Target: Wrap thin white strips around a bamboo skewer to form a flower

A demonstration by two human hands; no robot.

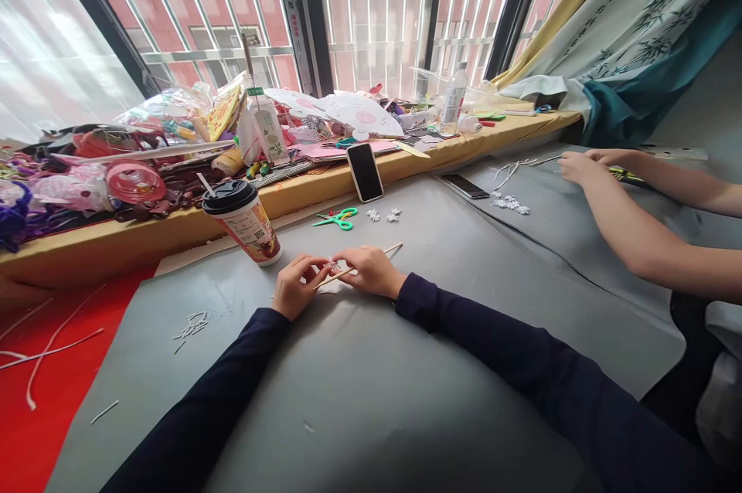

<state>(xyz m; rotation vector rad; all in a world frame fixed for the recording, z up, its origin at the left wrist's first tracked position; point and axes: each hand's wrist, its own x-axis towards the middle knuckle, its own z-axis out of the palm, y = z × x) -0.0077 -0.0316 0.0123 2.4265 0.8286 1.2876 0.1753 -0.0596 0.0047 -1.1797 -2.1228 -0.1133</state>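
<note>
My left hand (297, 286) and my right hand (371, 270) meet over the grey table cover, fingers pinched close together. Between the fingertips is a small white snowflake-shaped piece (333, 266), partly hidden by them. A thin wooden stick (395, 248) runs slantwise through my right hand, its lower end beside my left fingertips. Behind my hands lie green-handled scissors (341, 219) and two loose white snowflake pieces (373, 215). Short cut white strips (192, 325) are heaped to the left of my left hand.
A lidded paper cup (246, 222) with a straw stands near my left hand. One phone (365, 171) leans on the cluttered sill; another phone (465, 185) lies flat. At right, another person's hands (580, 164) work near white snowflakes (510, 203). Red cloth (52, 400) lies left.
</note>
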